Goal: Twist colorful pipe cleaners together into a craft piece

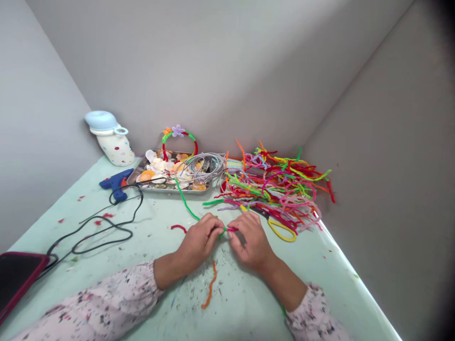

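My left hand [199, 239] and my right hand [250, 239] meet at the middle of the pale green table [152, 265], fingers pinched together. Between them is a green pipe cleaner [185, 201] that runs back and left toward the tray. My right fingertips pinch a short pink-red piece [232, 229] at the green one's end. A loose orange pipe cleaner [210, 286] lies on the table just below my hands. A short red piece [178, 228] lies left of my left hand.
A heap of coloured pipe cleaners [277, 187] fills the back right. A metal tray [142, 185] holds shells, grey wire and a pipe-cleaner arch. A blue glue gun [115, 181] with black cord [103, 227], a white dotted jug [112, 139] and a dark case [17, 274] lie left.
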`<state>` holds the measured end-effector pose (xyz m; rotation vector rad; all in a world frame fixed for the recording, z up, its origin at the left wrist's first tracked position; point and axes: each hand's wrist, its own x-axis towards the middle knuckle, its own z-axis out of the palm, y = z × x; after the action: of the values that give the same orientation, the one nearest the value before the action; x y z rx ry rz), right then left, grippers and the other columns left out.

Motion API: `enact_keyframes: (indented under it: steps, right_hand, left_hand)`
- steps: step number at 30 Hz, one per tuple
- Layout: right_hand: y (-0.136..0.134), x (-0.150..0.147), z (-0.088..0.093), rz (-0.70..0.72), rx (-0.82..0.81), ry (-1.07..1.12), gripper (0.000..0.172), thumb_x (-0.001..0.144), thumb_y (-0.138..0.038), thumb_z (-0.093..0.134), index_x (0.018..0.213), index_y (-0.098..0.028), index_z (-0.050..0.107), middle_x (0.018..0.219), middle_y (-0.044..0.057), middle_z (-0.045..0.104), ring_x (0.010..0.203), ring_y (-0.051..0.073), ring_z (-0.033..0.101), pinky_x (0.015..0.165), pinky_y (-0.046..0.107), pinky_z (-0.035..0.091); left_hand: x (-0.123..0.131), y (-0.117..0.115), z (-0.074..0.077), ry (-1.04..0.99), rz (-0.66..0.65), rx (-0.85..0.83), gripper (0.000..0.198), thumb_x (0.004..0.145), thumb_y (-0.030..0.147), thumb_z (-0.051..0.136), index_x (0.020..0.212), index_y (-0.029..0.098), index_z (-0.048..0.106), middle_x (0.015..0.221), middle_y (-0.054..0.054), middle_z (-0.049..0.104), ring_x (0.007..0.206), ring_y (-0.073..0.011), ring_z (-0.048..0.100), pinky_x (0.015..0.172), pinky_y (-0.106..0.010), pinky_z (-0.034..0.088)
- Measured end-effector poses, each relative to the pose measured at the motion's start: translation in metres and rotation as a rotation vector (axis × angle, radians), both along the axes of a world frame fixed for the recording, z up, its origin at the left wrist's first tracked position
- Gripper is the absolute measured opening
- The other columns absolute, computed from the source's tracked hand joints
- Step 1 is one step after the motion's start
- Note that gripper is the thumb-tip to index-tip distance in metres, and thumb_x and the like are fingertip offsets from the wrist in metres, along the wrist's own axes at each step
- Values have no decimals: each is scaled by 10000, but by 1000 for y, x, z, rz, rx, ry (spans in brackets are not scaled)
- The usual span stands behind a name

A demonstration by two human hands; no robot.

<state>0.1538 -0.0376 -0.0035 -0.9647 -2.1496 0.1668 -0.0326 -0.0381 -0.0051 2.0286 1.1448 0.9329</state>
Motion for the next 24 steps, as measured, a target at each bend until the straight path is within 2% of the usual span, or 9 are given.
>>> enact_keyframes:
  steps: [7,12,24]
  right_hand:
    - [1,-1,-2,26,-19,-20,98,868,-150,479,900,-200,557,793,45,581,807,208,515,910,455,385]
    - [0,0,-3,41,-24,-12,102,866,-148,477,906,-202,553,793,47,575,808,212,511,901,457,390]
    - [0,-1,-2,60,-18,-22,107,850,-145,485,910,-188,562,780,48,567,798,212,509,864,435,404]
  left_hand:
    - [-2,2,1,-2,-5,-33,108,914,260,512,885,173,569,864,-18,541,726,-125,512,690,-251,405]
    - [-2,2,0,43,-20,-25,118,927,226,473,867,174,561,856,-26,553,806,-150,529,728,-265,401]
    - [-1,2,-2,93,-42,-2,154,938,234,429,866,177,552,845,-33,551,782,-159,529,705,-278,410]
